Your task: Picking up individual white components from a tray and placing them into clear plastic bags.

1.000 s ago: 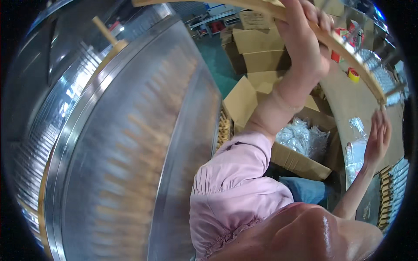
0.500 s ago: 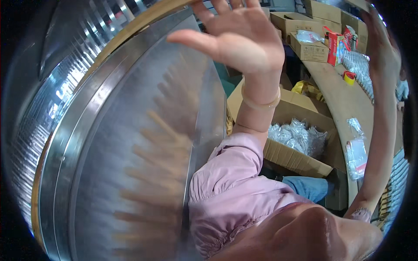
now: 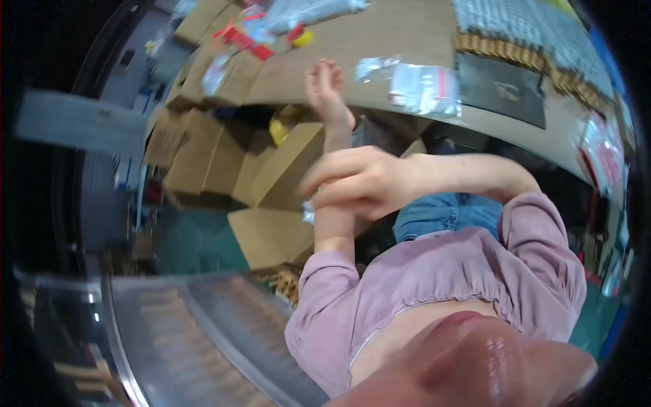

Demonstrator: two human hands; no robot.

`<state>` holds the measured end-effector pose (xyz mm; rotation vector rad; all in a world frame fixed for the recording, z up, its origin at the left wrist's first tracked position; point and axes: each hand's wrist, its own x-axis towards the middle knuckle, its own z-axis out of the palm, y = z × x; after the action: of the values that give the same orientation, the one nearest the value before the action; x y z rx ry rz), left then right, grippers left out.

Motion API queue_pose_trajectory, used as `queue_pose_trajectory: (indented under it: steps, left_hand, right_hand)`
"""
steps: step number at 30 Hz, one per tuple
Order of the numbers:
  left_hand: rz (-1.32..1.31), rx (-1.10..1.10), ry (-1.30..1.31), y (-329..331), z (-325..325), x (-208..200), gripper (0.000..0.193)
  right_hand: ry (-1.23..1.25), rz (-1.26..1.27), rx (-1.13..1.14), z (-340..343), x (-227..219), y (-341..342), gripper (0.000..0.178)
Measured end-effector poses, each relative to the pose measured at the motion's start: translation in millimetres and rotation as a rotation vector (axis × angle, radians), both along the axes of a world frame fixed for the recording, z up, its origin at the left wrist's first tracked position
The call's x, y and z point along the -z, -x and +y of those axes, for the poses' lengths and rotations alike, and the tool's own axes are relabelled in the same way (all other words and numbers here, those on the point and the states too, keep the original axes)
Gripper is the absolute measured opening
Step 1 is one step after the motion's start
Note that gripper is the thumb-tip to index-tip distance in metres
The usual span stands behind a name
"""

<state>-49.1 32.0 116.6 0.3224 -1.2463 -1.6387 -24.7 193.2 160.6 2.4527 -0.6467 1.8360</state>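
Note:
My left hand (image 3: 325,88) is raised at the table's near edge, its fingers up and loosely bent, with nothing in it. Across my left forearm (image 3: 336,227) lies my right hand (image 3: 369,183), its fingers curled and partly blurred. Whatever is under those fingers is hidden. Pink sleeves cover both upper arms. An open cardboard box (image 3: 268,234) stands just left of my left forearm. Beyond my left hand, clear plastic packets (image 3: 426,88) lie on the brown table (image 3: 380,41).
More cardboard boxes (image 3: 203,159) stand to the left, one holding something yellow (image 3: 278,129). A metal-edged machine surface (image 3: 224,332) with blurred brown pieces fills the lower left. Rows of wrapped goods (image 3: 536,41) lie at the far right, near a dark mat (image 3: 502,88).
The view has swung toward the table. My right hand has come from the right edge to my left forearm. My left hand, earlier spread near the machine, is now beside the table.

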Motion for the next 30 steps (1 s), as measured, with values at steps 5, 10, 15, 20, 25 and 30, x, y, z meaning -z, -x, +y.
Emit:
queue_pose_trajectory:
  steps: [5, 10, 15, 20, 25, 30]
  left_hand:
    - [-0.393, 0.379, 0.021, 174.2, 18.0, 88.8, 0.016]
    - [-0.447, 0.686, 0.003, 291.2, 18.8, 118.1, 0.016]
    - [-0.564, 0.993, 0.163, 345.4, 17.8, 145.4, 0.019]
    - [-0.604, 0.799, 0.444, 348.0, 24.0, 153.5, 0.017]
    - [-0.204, 0.109, 0.485, 337.3, -16.8, 138.4, 0.019]
    - [-0.459, -0.487, 0.454, 297.1, -52.3, 68.0, 0.048]
  right_hand:
    - [-0.566, -0.321, 0.793, 120.0, 115.7, 102.5, 0.022]
    - [-0.523, -0.27, 1.472, 205.1, 192.7, 192.4, 0.022]
    - [-0.559, -0.149, 1.814, 206.4, 216.9, 207.7, 0.016]
    - [-0.542, -0.119, 1.813, 207.8, 215.7, 215.3, 0.013]
    - [-0.525, -0.134, 1.817, 205.9, 214.6, 216.4, 0.014]
    - [-0.496, -0.138, 1.821, 208.0, 222.7, 215.4, 0.013]
